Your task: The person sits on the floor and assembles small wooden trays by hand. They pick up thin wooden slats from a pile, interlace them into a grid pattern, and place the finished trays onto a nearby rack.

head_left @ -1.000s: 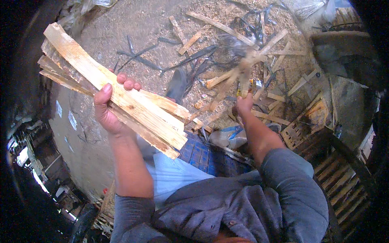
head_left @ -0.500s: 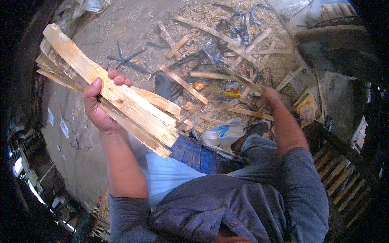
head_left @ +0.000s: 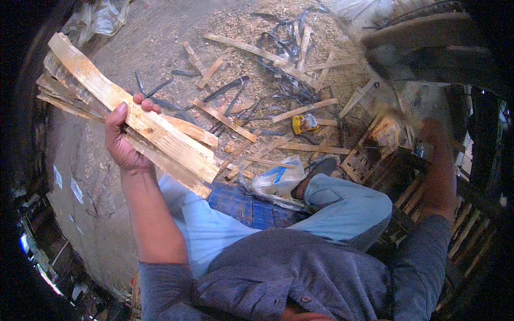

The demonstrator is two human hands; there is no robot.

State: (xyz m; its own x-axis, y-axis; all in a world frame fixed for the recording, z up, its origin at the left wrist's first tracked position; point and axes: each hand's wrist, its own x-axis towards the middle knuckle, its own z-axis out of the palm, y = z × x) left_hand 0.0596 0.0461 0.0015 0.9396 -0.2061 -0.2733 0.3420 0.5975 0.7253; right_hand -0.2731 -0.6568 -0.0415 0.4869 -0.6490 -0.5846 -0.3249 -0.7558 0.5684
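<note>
A bundle of several rough, pale wood slats point(head_left: 155, 129) lies slanted across my left hand point(head_left: 124, 140). The fingers and thumb are closed round its middle, and the slats' far ends fan out to the upper left. Over at the right side is my right hand point(head_left: 430, 129), smeared by motion near an upright orange-brown piece of wood point(head_left: 383, 135). Its fingers cannot be made out, nor whether it holds anything. Below the bundle's near end sits a blue gridded surface point(head_left: 251, 207), between my legs.
Loose wood strips point(head_left: 262, 49) and black plastic straps point(head_left: 227, 90) litter the sawdust-covered ground ahead. A yellow packet point(head_left: 304, 124) and a white plastic bag point(head_left: 274, 179) lie near my shoe point(head_left: 321, 167). Big dark curved shapes point(head_left: 428, 56) stand at the upper right, a slatted wooden frame point(head_left: 465, 235) below.
My right hand has swung to the right, away from the scattered strips; the long thin piece seen at it earlier no longer shows clearly. My left hand still grips the slats.
</note>
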